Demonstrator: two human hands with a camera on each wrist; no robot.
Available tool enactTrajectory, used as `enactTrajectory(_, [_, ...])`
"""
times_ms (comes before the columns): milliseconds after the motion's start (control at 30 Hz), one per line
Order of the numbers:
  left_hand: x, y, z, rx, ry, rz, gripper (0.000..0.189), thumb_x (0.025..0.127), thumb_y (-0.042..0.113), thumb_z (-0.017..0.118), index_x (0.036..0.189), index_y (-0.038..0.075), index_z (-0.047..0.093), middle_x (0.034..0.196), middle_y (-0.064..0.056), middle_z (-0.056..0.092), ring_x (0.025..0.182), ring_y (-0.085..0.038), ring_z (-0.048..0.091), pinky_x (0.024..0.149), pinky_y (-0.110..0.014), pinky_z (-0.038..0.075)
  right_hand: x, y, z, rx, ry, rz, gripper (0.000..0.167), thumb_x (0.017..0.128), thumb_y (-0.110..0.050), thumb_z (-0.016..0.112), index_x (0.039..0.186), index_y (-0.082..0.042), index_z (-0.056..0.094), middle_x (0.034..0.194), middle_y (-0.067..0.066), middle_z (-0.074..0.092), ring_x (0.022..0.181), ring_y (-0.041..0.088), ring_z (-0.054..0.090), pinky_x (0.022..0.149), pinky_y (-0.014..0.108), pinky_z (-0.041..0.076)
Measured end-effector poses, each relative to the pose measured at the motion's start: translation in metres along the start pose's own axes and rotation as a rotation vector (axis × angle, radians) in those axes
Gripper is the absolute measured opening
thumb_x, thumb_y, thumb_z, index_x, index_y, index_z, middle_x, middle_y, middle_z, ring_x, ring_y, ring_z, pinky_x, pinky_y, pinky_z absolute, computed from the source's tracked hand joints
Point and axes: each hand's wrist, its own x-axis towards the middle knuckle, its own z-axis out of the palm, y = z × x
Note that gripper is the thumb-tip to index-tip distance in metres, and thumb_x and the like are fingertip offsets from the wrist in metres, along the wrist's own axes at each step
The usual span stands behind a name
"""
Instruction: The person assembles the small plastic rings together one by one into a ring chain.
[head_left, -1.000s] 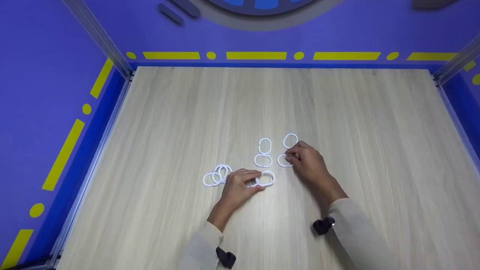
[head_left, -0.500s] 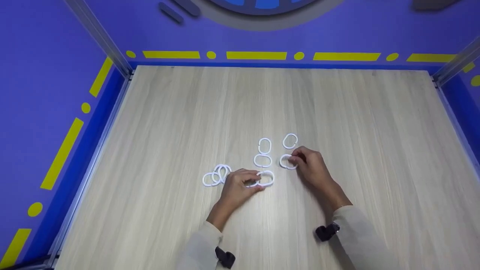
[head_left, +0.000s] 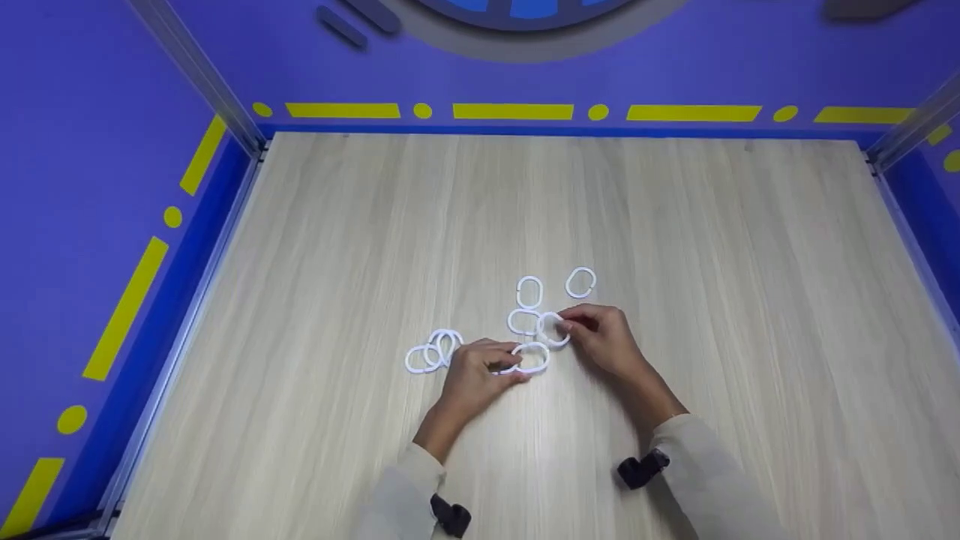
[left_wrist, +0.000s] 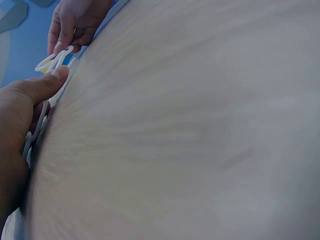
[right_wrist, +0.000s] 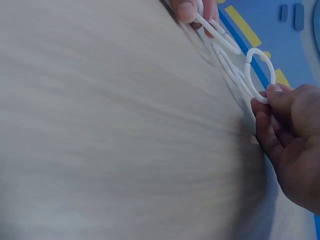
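Observation:
My left hand (head_left: 480, 375) pinches a white oval plastic ring (head_left: 547, 358) that stands slightly tilted over the table. A further ring passes under those fingers, and more linked rings (head_left: 409, 360) lie left of the hand; my hand hides how they join. Between thumb and forefinger, my right hand (head_left: 611, 341) holds another white ring (right_wrist: 273, 70), raised off the table. A small gap shows in this ring in the right wrist view. It is close to the left hand's ring; whether they touch, I cannot tell.
Two loose white rings, an upper one (head_left: 539, 292) and a lower one (head_left: 510, 322), lie beyond my hands. One more ring (head_left: 568, 285) lies farther right. The wood-grain table (head_left: 375, 217) ends at blue-purple panels (head_left: 75, 187) at the back and sides.
My right hand has lifted a ring from the table and brought it left, closer to the left hand's ring. My left hand has hardly moved.

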Motion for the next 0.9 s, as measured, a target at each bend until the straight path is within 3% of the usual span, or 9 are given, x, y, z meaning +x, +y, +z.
enactTrajectory(467, [-0.001, -0.004, 0.0, -0.006, 0.005, 0.021, 0.023, 0.072, 0.016, 0.091, 0.09, 0.006, 0.082, 0.106, -0.008, 0.08, 0.098, -0.021, 0.076, 0.088, -0.031, 0.059, 0.001, -0.004, 0.018, 0.073, -0.026, 0.012, 0.015, 0.087, 0.008, 0.072, 0.102, 0.007, 0.076, 0.098, 0.025, 0.076, 0.079, -0.001, 0.062, 0.072, 0.011, 0.049])
enactTrajectory(700, [-0.001, -0.005, 0.0, -0.002, 0.009, 0.046, 0.023, 0.071, 0.018, 0.091, 0.09, 0.007, 0.082, 0.106, -0.008, 0.08, 0.098, -0.021, 0.076, 0.089, -0.031, 0.059, 0.001, -0.005, 0.019, 0.098, -0.099, -0.009, 0.016, 0.089, 0.006, 0.071, 0.104, 0.008, 0.075, 0.1, 0.028, 0.075, 0.08, -0.002, 0.06, 0.072, 0.011, 0.048])
enactTrajectory(900, [-0.001, -0.003, -0.001, -0.013, -0.001, 0.019, 0.023, 0.072, 0.018, 0.09, 0.09, 0.007, 0.082, 0.106, -0.007, 0.08, 0.099, -0.02, 0.076, 0.087, -0.03, 0.059, 0.002, -0.003, 0.019, 0.139, -0.142, 0.001, 0.016, 0.09, 0.01, 0.067, 0.105, 0.012, 0.073, 0.101, 0.032, 0.073, 0.079, -0.003, 0.062, 0.07, 0.011, 0.051])
